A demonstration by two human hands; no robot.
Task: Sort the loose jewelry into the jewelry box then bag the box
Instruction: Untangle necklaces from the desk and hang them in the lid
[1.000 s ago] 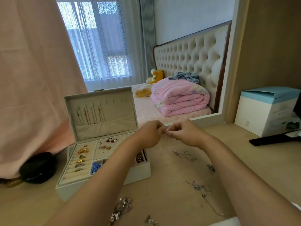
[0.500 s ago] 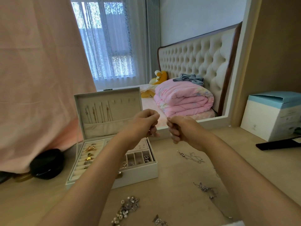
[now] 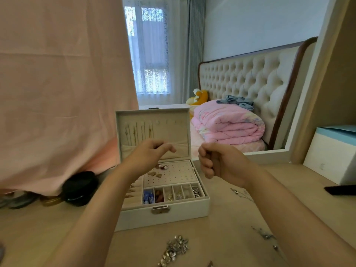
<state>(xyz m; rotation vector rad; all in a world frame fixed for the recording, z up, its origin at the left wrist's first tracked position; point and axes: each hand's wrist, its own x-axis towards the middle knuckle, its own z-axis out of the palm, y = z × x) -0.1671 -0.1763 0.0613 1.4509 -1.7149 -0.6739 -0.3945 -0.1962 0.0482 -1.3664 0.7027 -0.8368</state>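
White open jewelry box (image 3: 181,216) is partly hidden by left hand (image 3: 148,154) (pinching a chain (image 3: 183,144) with right hand (image 3: 217,162)).

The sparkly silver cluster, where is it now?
Head view, bottom centre: the silver cluster lies on the table, just in front of the open jewelry box, on its latch side.

Bedroom, daylit from the window (image 3: 152,54) at the back, with lace sheers (image 3: 154,81) over it and a grey drape (image 3: 192,54) just right of it. Pale wall (image 3: 260,22) above a tufted cream headboard (image 3: 250,79) with a dark wood edge. On the bed (image 3: 252,146): folded pink quilt (image 3: 227,124), grey-blue cloth (image 3: 237,100) on top, yellow plush toy (image 3: 198,96) behind. Big pink sheet (image 3: 57,83) hangs across the left. Light wood bench (image 3: 240,228) in front. Wood panel (image 3: 337,83) on the right, white box (image 3: 331,160) with a blue lid beside it.
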